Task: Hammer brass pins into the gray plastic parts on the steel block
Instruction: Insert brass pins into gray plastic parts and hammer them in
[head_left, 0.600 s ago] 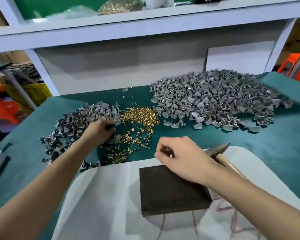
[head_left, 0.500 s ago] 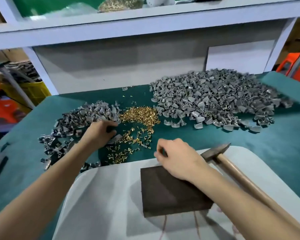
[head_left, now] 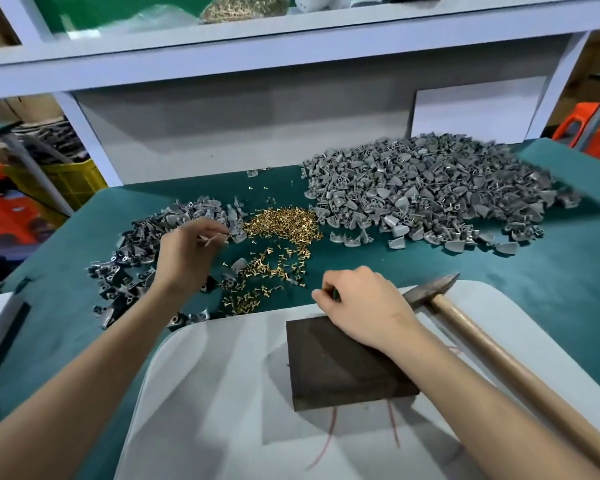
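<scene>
Here, the steel block [head_left: 343, 368] lies dark and flat on a white sheet [head_left: 222, 393] spread over the green cloth [head_left: 551, 289] of the table, with nothing on the part of its top face that shows. The right hand [head_left: 364, 306] hovers over the block's far edge with its fingers curled in toward the thumb. I cannot tell whether anything is pinched between them. Just to the right of that hand, the hammer [head_left: 440, 299] lies on the sheet. Its metal head is near the block's far right corner and its wooden handle runs toward the lower right.

Beyond the sheet, the gray plastic parts sit in 2 heaps, a larger heap [head_left: 430, 192] at the far right and a smaller heap [head_left: 136, 258] at the left. The brass pins [head_left: 281, 226] are piled between them, with loose ones scattered toward the sheet. The left hand [head_left: 187, 258] reaches over the smaller heap. Its fingertips are drawn together beside the pins, but whether they grip a part cannot be made out. A pale shelf [head_left: 291, 53] spans the back.
</scene>
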`<state>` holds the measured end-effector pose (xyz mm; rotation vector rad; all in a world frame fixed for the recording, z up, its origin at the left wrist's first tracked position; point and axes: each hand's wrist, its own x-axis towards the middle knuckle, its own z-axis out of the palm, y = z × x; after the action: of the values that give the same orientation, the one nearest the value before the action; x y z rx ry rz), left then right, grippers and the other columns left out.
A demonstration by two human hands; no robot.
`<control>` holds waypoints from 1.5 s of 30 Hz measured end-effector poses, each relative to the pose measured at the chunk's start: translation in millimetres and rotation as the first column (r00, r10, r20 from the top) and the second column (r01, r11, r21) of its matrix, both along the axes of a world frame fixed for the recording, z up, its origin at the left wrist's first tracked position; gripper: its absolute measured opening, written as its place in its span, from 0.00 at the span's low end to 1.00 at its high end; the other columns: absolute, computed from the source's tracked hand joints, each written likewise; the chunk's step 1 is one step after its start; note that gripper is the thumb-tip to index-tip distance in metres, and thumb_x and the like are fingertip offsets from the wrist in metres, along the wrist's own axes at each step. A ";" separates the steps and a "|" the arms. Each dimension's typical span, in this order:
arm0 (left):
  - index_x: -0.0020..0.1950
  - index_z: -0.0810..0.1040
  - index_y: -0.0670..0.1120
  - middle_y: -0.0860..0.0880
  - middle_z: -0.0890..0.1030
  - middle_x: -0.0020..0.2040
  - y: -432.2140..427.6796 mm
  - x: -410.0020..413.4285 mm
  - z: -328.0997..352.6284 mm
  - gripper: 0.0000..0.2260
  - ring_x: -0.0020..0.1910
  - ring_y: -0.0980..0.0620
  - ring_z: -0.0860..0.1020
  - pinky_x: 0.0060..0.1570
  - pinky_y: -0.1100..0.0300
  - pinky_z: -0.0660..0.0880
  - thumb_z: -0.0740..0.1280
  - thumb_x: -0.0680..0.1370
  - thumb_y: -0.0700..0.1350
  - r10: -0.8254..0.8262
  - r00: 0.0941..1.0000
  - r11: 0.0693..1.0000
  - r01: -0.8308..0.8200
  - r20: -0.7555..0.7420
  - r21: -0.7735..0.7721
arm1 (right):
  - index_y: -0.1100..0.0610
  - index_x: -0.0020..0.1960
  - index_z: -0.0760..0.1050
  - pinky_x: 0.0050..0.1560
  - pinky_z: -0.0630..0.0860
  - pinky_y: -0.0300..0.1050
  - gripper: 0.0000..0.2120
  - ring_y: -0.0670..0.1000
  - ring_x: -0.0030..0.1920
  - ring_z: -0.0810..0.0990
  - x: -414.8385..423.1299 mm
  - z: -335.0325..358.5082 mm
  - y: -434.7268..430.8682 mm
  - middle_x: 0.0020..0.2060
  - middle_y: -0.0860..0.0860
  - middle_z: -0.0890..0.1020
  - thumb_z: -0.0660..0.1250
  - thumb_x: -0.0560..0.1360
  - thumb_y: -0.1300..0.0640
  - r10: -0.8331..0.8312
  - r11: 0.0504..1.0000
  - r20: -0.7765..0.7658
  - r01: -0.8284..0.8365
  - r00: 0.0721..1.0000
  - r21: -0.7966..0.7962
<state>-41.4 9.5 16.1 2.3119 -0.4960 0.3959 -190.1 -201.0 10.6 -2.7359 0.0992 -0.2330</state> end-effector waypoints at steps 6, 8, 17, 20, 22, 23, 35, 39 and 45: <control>0.45 0.80 0.48 0.48 0.83 0.41 -27.9 -61.6 30.2 0.07 0.40 0.48 0.82 0.44 0.57 0.80 0.72 0.73 0.37 -0.205 0.966 0.948 0.155 -0.159 -0.276 | 0.53 0.44 0.75 0.40 0.74 0.46 0.08 0.55 0.39 0.79 -3.6 8.6 3.0 0.37 0.51 0.80 0.61 0.77 0.50 -0.036 0.996 0.254 0.015 0.967 0.085; 0.43 0.81 0.48 0.48 0.84 0.40 -42.3 -95.3 33.9 0.07 0.41 0.51 0.83 0.42 0.66 0.78 0.74 0.71 0.36 -0.351 0.912 0.893 0.256 -0.215 -0.371 | 0.54 0.42 0.76 0.38 0.73 0.44 0.06 0.51 0.35 0.78 -8.7 17.6 2.3 0.34 0.48 0.80 0.64 0.76 0.54 -0.161 0.966 0.463 0.042 0.872 0.256; 0.50 0.82 0.53 0.56 0.82 0.44 -61.4 -167.5 2.5 0.10 0.48 0.59 0.78 0.54 0.61 0.72 0.75 0.71 0.42 -0.508 0.852 0.860 0.496 -0.125 -0.118 | 0.58 0.40 0.78 0.43 0.70 0.39 0.04 0.47 0.38 0.77 -68.7 -1.8 -7.7 0.35 0.46 0.80 0.65 0.73 0.60 -0.125 0.925 0.488 -0.076 0.864 0.372; 0.56 0.80 0.54 0.59 0.82 0.50 -54.0 -149.7 5.6 0.11 0.54 0.64 0.77 0.55 0.73 0.67 0.72 0.74 0.45 -0.444 0.896 0.867 0.425 -0.018 -0.261 | 0.57 0.42 0.79 0.48 0.70 0.37 0.04 0.48 0.42 0.76 -74.0 -8.3 -10.0 0.38 0.46 0.81 0.65 0.72 0.61 -0.076 0.939 0.489 -0.102 0.869 0.328; 0.58 0.79 0.51 0.55 0.83 0.51 -44.3 -116.2 7.0 0.11 0.53 0.63 0.77 0.56 0.70 0.70 0.69 0.76 0.41 -0.303 0.953 0.940 0.302 0.017 -0.160 | 0.57 0.43 0.78 0.48 0.70 0.40 0.04 0.49 0.43 0.76 -73.0 -10.1 -7.5 0.39 0.47 0.80 0.65 0.73 0.62 -0.032 0.949 0.483 -0.124 0.875 0.288; 0.59 0.78 0.50 0.53 0.82 0.53 -39.3 -97.1 7.8 0.12 0.54 0.59 0.77 0.59 0.62 0.71 0.68 0.77 0.41 -0.249 0.968 0.968 0.249 -0.017 0.027 | 0.57 0.43 0.78 0.48 0.70 0.42 0.04 0.49 0.43 0.75 -72.3 -10.9 -6.1 0.39 0.47 0.80 0.65 0.73 0.61 -0.014 0.959 0.480 -0.124 0.877 0.254; 0.46 0.79 0.48 0.50 0.81 0.43 -34.6 -61.0 -7.9 0.06 0.46 0.46 0.78 0.47 0.49 0.78 0.66 0.75 0.37 -0.129 0.978 0.856 0.194 -0.166 0.480 | 0.57 0.44 0.78 0.47 0.68 0.38 0.04 0.48 0.43 0.73 -74.6 -13.3 -7.9 0.39 0.47 0.78 0.66 0.74 0.62 0.002 0.965 0.459 -0.121 0.889 0.231; 0.48 0.78 0.53 0.55 0.82 0.44 -37.5 -58.0 -4.5 0.08 0.49 0.50 0.78 0.42 0.57 0.72 0.64 0.76 0.41 -0.092 0.981 0.788 0.176 -0.169 0.590 | 0.57 0.44 0.79 0.48 0.67 0.33 0.04 0.47 0.44 0.73 -74.4 -14.9 -9.0 0.39 0.46 0.79 0.66 0.74 0.63 -0.015 0.960 0.462 -0.117 0.887 0.256; 0.46 0.76 0.51 0.53 0.80 0.48 -40.2 -60.8 6.1 0.06 0.50 0.48 0.77 0.47 0.53 0.75 0.62 0.78 0.42 -0.110 0.976 0.725 0.207 -0.187 0.657 | 0.57 0.45 0.79 0.47 0.67 0.33 0.05 0.47 0.44 0.74 -73.8 -15.3 -8.5 0.39 0.46 0.79 0.66 0.74 0.65 -0.014 0.962 0.466 -0.116 0.885 0.249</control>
<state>-102.2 -30.7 22.2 2.9350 -0.8780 -0.0577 -263.9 -209.5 -4.7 -2.3341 -0.0712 -0.7922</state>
